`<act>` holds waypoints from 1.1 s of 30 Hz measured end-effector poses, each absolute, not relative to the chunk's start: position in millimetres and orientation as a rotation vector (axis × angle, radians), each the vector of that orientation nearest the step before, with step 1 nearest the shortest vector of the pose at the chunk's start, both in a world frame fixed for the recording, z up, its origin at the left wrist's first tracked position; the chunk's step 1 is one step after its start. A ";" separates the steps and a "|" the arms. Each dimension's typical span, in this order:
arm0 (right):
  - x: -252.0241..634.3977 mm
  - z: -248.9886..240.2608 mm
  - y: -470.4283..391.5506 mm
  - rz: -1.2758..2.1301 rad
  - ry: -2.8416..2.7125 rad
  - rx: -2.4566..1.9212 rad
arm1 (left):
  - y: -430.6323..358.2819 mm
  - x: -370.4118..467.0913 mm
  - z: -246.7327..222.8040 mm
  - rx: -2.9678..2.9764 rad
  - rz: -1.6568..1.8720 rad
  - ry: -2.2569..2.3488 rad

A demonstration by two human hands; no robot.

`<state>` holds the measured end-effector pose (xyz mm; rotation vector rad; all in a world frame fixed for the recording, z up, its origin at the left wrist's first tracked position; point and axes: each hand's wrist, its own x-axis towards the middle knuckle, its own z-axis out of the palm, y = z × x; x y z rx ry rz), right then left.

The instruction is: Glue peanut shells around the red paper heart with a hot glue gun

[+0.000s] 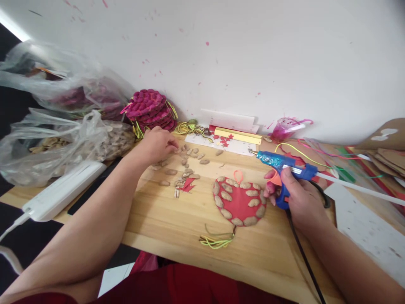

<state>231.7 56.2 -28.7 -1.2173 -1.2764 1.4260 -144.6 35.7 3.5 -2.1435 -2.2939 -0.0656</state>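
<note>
The right hand (300, 198) grips a blue glue gun (286, 165) whose nozzle (252, 151), if hot, could drip onto the peanut-edged red cutout (239, 203) near it on the table (171, 211), as the left hand (160, 145), fingers curled, contents impossible to tell, hovers by loose peanuts (204, 161).

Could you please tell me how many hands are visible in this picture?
2. The left hand is by the loose peanuts, though whether it holds one is unclear; the right hand grips the blue glue gun. No other hand shows.
</note>
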 end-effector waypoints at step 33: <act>230.8 -40.2 64.8 1.511 -1.382 -1.017 | 15.3 37.9 17.9 -2.617 0.125 -1.784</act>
